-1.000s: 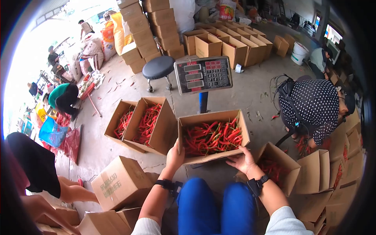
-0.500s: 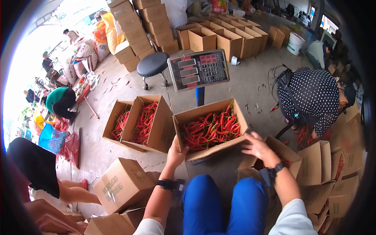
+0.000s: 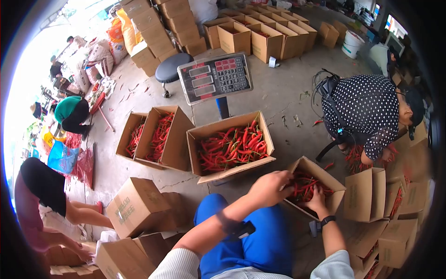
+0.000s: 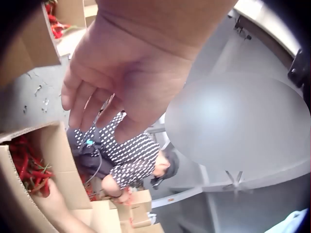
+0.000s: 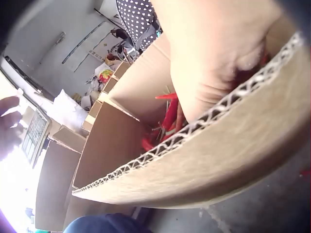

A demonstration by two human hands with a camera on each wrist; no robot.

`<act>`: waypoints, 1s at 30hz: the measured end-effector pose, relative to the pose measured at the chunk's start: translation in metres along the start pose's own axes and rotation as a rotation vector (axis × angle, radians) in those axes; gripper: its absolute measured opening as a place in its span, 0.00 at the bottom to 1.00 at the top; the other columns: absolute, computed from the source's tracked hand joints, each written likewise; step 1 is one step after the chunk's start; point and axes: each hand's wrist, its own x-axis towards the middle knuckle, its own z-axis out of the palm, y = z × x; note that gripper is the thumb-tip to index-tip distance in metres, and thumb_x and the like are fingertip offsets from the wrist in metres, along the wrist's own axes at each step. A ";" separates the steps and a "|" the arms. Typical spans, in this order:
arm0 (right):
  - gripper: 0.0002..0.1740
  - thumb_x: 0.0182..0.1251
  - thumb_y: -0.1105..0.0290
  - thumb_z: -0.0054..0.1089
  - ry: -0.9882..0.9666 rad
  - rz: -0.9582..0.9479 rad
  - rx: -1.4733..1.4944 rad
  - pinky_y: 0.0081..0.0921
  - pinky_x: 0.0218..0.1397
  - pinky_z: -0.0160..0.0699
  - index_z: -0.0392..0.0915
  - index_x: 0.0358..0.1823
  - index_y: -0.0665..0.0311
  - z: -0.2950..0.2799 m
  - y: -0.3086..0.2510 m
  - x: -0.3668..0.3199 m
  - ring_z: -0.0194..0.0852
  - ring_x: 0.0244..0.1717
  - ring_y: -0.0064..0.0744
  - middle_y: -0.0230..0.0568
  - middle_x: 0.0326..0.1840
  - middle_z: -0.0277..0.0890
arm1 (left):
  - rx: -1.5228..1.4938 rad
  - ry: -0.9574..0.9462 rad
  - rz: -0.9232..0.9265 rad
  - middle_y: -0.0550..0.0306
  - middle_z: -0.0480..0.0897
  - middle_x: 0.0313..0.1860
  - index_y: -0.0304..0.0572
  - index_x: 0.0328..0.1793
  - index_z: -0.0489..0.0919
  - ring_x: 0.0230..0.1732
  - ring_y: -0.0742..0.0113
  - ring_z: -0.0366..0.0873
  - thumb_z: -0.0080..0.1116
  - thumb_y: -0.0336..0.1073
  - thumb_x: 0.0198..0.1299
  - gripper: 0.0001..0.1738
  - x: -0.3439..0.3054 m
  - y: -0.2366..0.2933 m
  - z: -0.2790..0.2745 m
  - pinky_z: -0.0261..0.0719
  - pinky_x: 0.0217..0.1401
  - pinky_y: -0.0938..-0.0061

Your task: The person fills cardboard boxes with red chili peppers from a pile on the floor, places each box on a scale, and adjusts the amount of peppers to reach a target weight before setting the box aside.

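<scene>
My right hand (image 3: 317,202) reaches down into a small cardboard box (image 3: 335,197) of red chili peppers (image 3: 304,186), its fingers among the peppers; whether they grip any I cannot tell. In the right wrist view the box's near wall hides those fingertips. My left hand (image 3: 270,188) hovers at the left rim of that box, fingers loosely bent, with nothing held in the left wrist view. Left of it, a larger open box (image 3: 269,139) full of red chili peppers (image 3: 234,146) sits in front of the scale display (image 3: 216,78).
Two chili-filled boxes (image 3: 179,139) stand left of the scale. A closed carton (image 3: 139,204) is at lower left. On the right, a person in a dotted top (image 3: 362,111) bends over loose peppers. Open boxes (image 3: 267,44) and a round stool (image 3: 173,69) stand farther back.
My left hand has let go of the larger box and crossed rightward to the small box. My right hand has left the larger box's edge and gone down into the small box's peppers.
</scene>
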 end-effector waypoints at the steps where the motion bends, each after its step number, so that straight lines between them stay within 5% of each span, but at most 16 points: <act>1: 0.57 0.31 0.55 0.81 0.177 -0.078 0.053 0.46 0.69 0.64 0.61 0.68 0.60 0.008 -0.006 0.007 0.60 0.67 0.60 0.60 0.67 0.60 | -0.051 -0.050 -0.005 0.42 0.80 0.42 0.37 0.53 0.76 0.45 0.44 0.79 0.61 0.40 0.56 0.21 0.016 0.001 0.018 0.77 0.48 0.59; 5: 0.28 0.42 0.67 0.73 0.222 -0.209 0.057 0.47 0.54 0.73 0.73 0.49 0.59 -0.005 -0.020 0.012 0.72 0.50 0.56 0.51 0.46 0.74 | 0.254 -0.310 -0.252 0.42 0.80 0.50 0.41 0.53 0.77 0.51 0.44 0.80 0.62 0.48 0.53 0.25 0.071 -0.029 0.112 0.78 0.53 0.59; 9: 0.21 0.44 0.71 0.69 0.116 -0.333 0.139 0.45 0.49 0.74 0.76 0.43 0.61 -0.034 -0.010 -0.004 0.74 0.45 0.55 0.51 0.41 0.75 | 0.307 -0.271 -0.402 0.38 0.71 0.62 0.39 0.68 0.67 0.56 0.43 0.77 0.66 0.39 0.47 0.39 0.080 -0.070 0.181 0.78 0.57 0.58; 13: 0.17 0.46 0.75 0.66 0.169 -0.367 0.152 0.45 0.46 0.73 0.76 0.40 0.63 -0.058 0.007 -0.010 0.74 0.42 0.54 0.50 0.38 0.75 | 0.098 -0.367 -0.575 0.30 0.55 0.72 0.53 0.79 0.52 0.64 0.36 0.70 0.73 0.43 0.39 0.59 0.071 -0.085 0.201 0.76 0.60 0.54; 16: 0.15 0.47 0.78 0.65 0.160 -0.392 0.157 0.43 0.44 0.73 0.75 0.39 0.65 -0.081 0.013 -0.010 0.74 0.40 0.54 0.50 0.36 0.73 | 0.106 -0.383 -0.611 0.30 0.50 0.74 0.57 0.78 0.53 0.64 0.37 0.71 0.71 0.43 0.41 0.56 0.078 -0.079 0.197 0.76 0.60 0.54; 22: 0.16 0.48 0.80 0.64 0.141 -0.426 0.227 0.36 0.46 0.71 0.74 0.41 0.71 -0.175 0.008 -0.006 0.72 0.39 0.44 0.46 0.38 0.70 | -0.128 -0.091 -0.595 0.31 0.53 0.73 0.45 0.76 0.55 0.68 0.39 0.64 0.64 0.42 0.46 0.49 0.066 -0.112 0.216 0.62 0.71 0.57; 24: 0.13 0.52 0.80 0.62 0.131 -0.511 0.423 0.30 0.46 0.69 0.74 0.40 0.72 -0.210 -0.037 -0.001 0.68 0.39 0.36 0.41 0.36 0.68 | 0.086 0.011 -0.558 0.33 0.61 0.68 0.43 0.73 0.60 0.63 0.41 0.68 0.62 0.43 0.49 0.43 0.062 -0.112 0.229 0.65 0.65 0.59; 25: 0.14 0.53 0.80 0.62 -0.007 -0.572 0.417 0.30 0.50 0.71 0.75 0.43 0.70 -0.232 -0.071 0.003 0.73 0.43 0.40 0.45 0.40 0.72 | 0.313 0.073 -0.508 0.34 0.67 0.63 0.42 0.69 0.63 0.56 0.43 0.73 0.62 0.45 0.51 0.39 0.060 -0.108 0.237 0.71 0.58 0.59; 27: 0.14 0.55 0.79 0.63 0.077 -0.789 0.448 0.31 0.48 0.72 0.76 0.44 0.68 -0.241 -0.148 0.007 0.74 0.42 0.40 0.44 0.40 0.73 | 0.590 0.179 -0.402 0.37 0.75 0.56 0.40 0.66 0.68 0.50 0.47 0.78 0.60 0.44 0.55 0.33 0.059 -0.104 0.240 0.76 0.52 0.60; 30: 0.14 0.53 0.77 0.65 0.121 -1.128 0.471 0.38 0.49 0.75 0.76 0.43 0.63 -0.219 -0.251 0.028 0.75 0.44 0.50 0.47 0.43 0.74 | 0.385 0.095 -0.345 0.36 0.74 0.57 0.38 0.65 0.68 0.54 0.45 0.75 0.61 0.43 0.50 0.35 0.058 -0.129 0.247 0.72 0.57 0.58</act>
